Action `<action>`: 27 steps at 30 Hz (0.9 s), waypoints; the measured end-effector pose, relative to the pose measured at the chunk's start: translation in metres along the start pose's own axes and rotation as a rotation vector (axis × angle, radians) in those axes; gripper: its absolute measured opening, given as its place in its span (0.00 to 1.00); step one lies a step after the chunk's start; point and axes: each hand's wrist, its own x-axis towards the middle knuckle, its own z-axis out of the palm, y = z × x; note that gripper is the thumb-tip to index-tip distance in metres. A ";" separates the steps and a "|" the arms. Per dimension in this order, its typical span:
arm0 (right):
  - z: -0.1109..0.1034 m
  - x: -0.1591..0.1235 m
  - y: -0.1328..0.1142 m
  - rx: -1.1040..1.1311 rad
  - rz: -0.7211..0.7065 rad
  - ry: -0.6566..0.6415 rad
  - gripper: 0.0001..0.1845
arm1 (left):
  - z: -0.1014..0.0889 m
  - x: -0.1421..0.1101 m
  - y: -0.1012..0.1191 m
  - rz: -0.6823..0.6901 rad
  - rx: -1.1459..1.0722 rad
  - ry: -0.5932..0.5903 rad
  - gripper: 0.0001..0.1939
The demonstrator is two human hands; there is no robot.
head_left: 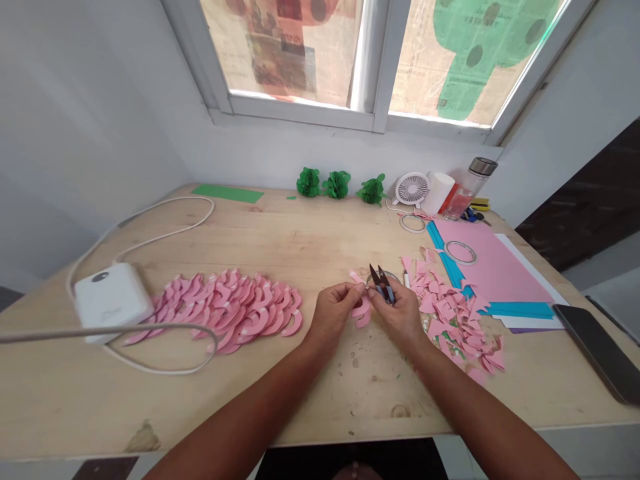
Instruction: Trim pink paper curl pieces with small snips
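My left hand pinches a curved pink paper piece over the middle of the table. Close beside it, my right hand is closed around small thread snips, whose dark blades point away from me and stand apart. The right fingertips meet the left ones at the paper's upper end; what they pinch there is too small to make out. A ring of tape lies partly hidden behind the snips. To the left spreads a pile of curved pink paper pieces; to the right is a heap of pink paper scraps.
A white power box with a looping cable sits at left. Green paper ornaments, a small fan and a glass bottle line the wall. At right are pink sheets, a tape ring and a phone.
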 end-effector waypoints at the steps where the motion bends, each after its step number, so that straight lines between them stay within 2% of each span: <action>1: 0.000 0.000 0.000 0.025 0.018 -0.001 0.08 | 0.000 0.000 0.000 0.000 -0.005 0.013 0.16; 5: -0.001 0.000 -0.001 0.122 0.084 -0.013 0.09 | 0.001 -0.001 0.004 0.020 0.019 0.065 0.16; 7: -0.001 0.001 0.001 0.152 0.121 -0.019 0.09 | 0.000 -0.003 0.007 0.087 0.092 0.093 0.14; 13: 0.002 0.004 0.004 0.172 0.153 -0.068 0.10 | -0.002 -0.010 0.015 0.523 0.427 0.129 0.05; 17: 0.004 0.003 0.007 0.199 0.132 -0.162 0.12 | -0.002 -0.011 0.015 0.699 0.583 0.137 0.06; 22: 0.007 0.001 0.009 0.203 0.101 -0.238 0.15 | -0.004 -0.008 0.011 0.797 0.702 0.158 0.06; 27: 0.008 0.000 0.009 0.173 0.084 -0.249 0.15 | -0.007 -0.006 0.009 0.816 0.764 0.171 0.05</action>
